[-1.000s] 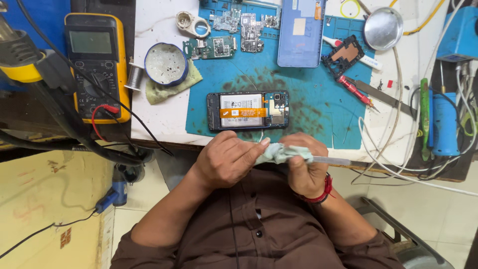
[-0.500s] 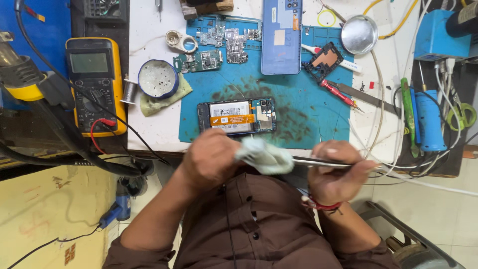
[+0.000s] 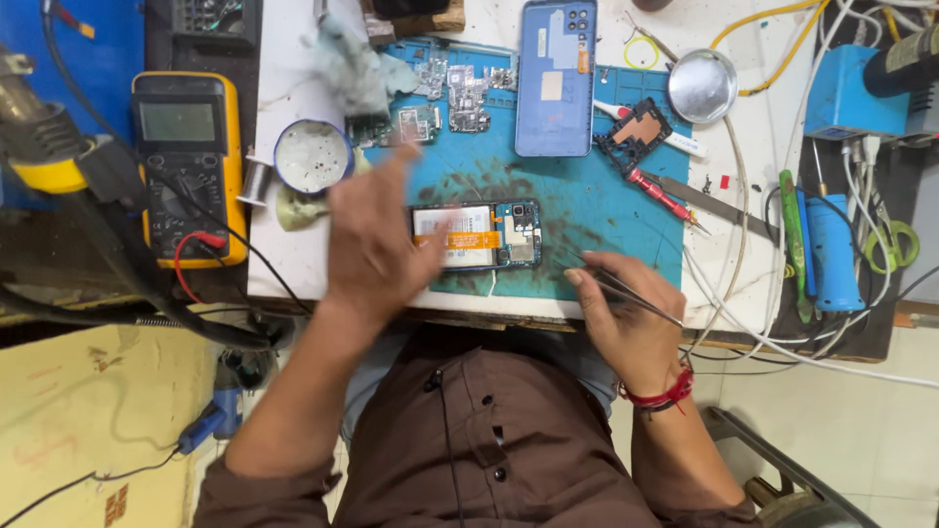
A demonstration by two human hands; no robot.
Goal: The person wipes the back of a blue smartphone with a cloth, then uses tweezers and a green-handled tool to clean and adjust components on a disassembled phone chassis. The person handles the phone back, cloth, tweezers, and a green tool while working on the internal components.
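A white work table is sitting under a flat blue rubber mat with dark smudges on it. The mat is lying just past both hands. A smooth blue phone back cover is resting far past the right hand. A chunky yellow meter with red and black wires is sitting out to the side of the left hand.

The open phone is lying on the mat between the two hands, showing shiny metal bits and an orange strip. The left hand is hanging over its near end, fingers spread and blurry, holding nothing. It could bump the phone and knock loose tiny parts.

A crumpled pale cloth is lying far past the left hand, by a round tin.

The right hand is pinching thin metal tweezers, just beside the phone. Their sharp tips could scratch the small boards or slip. A skinny red screwdriver is lying just past this hand and could roll.
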